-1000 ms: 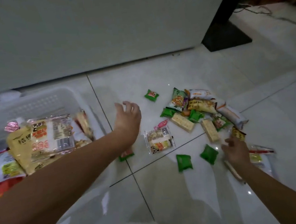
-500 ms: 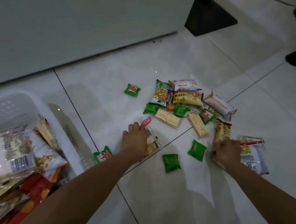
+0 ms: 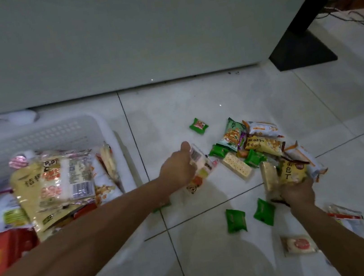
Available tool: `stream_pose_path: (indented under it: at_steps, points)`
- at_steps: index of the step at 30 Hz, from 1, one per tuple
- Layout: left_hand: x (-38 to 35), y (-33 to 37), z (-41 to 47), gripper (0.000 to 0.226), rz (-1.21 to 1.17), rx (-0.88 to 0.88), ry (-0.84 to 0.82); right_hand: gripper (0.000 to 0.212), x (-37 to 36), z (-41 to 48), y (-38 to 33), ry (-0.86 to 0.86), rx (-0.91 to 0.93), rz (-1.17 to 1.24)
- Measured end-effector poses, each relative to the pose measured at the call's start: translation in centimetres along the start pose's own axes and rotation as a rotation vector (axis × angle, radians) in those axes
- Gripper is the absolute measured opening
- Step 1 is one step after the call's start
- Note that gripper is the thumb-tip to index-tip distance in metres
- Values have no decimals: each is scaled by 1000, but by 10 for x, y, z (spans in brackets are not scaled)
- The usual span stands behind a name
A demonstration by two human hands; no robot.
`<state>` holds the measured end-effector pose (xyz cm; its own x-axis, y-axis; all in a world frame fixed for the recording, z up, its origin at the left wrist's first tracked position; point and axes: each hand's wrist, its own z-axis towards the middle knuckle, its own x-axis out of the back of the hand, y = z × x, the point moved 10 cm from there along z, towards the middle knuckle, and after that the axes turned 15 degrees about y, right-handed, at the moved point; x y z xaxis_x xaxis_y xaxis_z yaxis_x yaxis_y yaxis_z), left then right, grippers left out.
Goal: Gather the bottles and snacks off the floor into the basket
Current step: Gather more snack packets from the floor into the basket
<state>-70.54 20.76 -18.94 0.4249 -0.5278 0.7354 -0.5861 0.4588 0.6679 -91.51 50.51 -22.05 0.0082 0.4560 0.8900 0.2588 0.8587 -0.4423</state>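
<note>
The left hand's (image 3: pixel 177 170) fingers are curled around a clear rectangular plastic snack packet with a barcode label (image 3: pixel 200 162), thumb on top, holding it just above the pale glossy tiled floor (image 3: pixel 194 98). The right hand's (image 3: pixel 299 192) fingers are clenched on a yellow crinkled snack bag with dark printed characters (image 3: pixel 292 171) and a pale cracker bar in clear wrap (image 3: pixel 269 178) beside it, at the near edge of the snack pile.

Just beyond lie another clear-wrapped pale cracker bar (image 3: pixel 237 165), a yellow bag (image 3: pixel 263 145), a green-and-orange bag (image 3: pixel 231 137) and small green packets. One small green sachet (image 3: pixel 198 126) lies apart, farther out; two more green square sachets (image 3: pixel 235 220) (image 3: pixel 264 211) lie nearer the person, between the arms. A round pastry in a clear wrapper (image 3: pixel 298 244) rests close to the right forearm.

To the left stands a white perforated plastic basket (image 3: pixel 34 138), heaped with large snack bags.
</note>
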Motion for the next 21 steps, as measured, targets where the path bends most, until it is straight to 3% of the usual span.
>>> stream_pose_path:
  at_steps: [4, 8, 12, 15, 17, 20, 21]
  points:
    - [134, -25, 20, 21, -119, 118, 326, 55, -7, -50, -124, -97, 281, 199]
    - [248, -112, -11, 19, -75, 367, 565, 43, -30, -170, -237, -382, 552, 323]
    - [294, -209, -77, 29, -70, 667, 617, 37, -51, -319, -289, -750, 773, 342]
    - [293, -247, -118, 20, -155, 798, 592, 43, -64, -396, -286, -880, 950, 268]
    - [287, -257, -136, 2, -125, 822, 550, 51, -74, -422, -278, -917, 1010, 230]
    - [288, -255, -147, 11, 69, 783, 548, 57, -83, -428, -276, -829, 1111, 167]
    - [293, -250, -148, 27, 191, 742, 578, 59, -83, -425, -277, -765, 1153, 145]
